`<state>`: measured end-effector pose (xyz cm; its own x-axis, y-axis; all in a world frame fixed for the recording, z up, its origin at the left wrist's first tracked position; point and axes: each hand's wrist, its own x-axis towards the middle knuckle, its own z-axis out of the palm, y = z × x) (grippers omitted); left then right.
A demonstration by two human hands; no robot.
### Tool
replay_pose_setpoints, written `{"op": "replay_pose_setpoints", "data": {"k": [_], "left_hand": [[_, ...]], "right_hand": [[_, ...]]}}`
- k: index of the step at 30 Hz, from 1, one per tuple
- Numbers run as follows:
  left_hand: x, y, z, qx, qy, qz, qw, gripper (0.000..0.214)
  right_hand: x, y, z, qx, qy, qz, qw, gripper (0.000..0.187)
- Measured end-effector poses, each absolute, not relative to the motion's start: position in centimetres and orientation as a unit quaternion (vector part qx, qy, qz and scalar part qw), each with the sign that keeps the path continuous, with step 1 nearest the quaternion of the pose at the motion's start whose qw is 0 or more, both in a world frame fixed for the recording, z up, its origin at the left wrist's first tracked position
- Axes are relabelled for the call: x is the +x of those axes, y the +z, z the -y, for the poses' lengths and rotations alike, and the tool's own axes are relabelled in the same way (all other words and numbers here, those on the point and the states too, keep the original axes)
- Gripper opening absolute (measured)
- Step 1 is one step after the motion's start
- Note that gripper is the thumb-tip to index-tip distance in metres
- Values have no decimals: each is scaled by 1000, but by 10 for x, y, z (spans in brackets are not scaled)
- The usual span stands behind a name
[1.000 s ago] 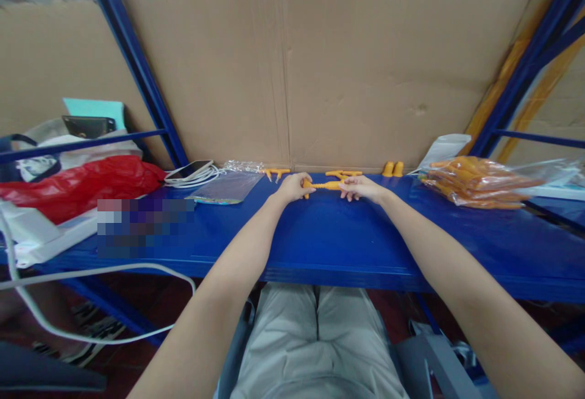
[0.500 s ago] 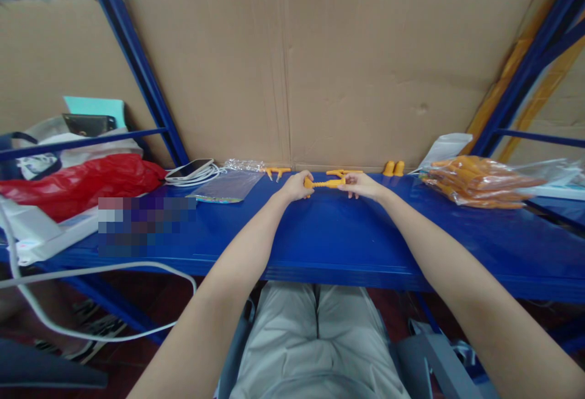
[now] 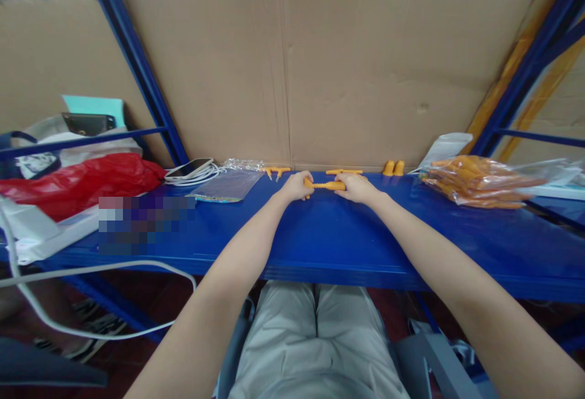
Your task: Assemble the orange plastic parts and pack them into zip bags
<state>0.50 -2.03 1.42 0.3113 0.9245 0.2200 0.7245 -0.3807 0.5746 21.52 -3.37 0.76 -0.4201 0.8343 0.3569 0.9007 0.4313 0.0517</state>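
Note:
An orange plastic part [image 3: 329, 185], slim with a ribbed left stretch, lies level between my hands just above the blue shelf top [image 3: 338, 234]. My left hand [image 3: 297, 186] is closed round its left end, which the fingers partly hide. My right hand [image 3: 357, 187] grips the right end between thumb and fingers. Behind my right hand lies another long orange piece [image 3: 338, 172], partly covered by the hand. To the left, near the cardboard, rests an orange piece with short metal-tipped prongs [image 3: 277, 170]. Two orange caps [image 3: 393, 169] stand upright to the right.
A clear bag of orange parts [image 3: 475, 181] lies at the right. On the left are a flat plastic bag [image 3: 228, 187], a phone [image 3: 192, 168] on a coiled white cable and a red bag [image 3: 86, 183]. A cardboard sheet [image 3: 365, 70] walls off the back.
My right hand has shifted slightly left along the orange part and changed its grip, with its fingers now more over the end. My left hand stays in place.

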Motion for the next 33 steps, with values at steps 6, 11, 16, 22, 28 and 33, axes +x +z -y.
{"op": "replay_pose_setpoints", "data": {"k": [6, 11, 16, 22, 28, 33], "left_hand": [[4, 14, 20, 776, 280, -513, 236, 23], [5, 15, 22, 784, 283, -505, 225, 24], [8, 18, 27, 798, 276, -501, 190, 24], [11, 19, 30, 814, 252, -504, 141, 25], [12, 19, 31, 823, 250, -495, 127, 26], [11, 19, 31, 811, 261, -499, 155, 24]], "right_hand": [[213, 12, 39, -516, -129, 837, 130, 26], [215, 19, 41, -516, -90, 841, 134, 20], [220, 24, 40, -522, -45, 840, 142, 17], [227, 23, 35, -510, 6, 845, 157, 18], [230, 20, 33, -515, 32, 843, 152, 19], [217, 22, 42, -556, -21, 820, 133, 18]]}}
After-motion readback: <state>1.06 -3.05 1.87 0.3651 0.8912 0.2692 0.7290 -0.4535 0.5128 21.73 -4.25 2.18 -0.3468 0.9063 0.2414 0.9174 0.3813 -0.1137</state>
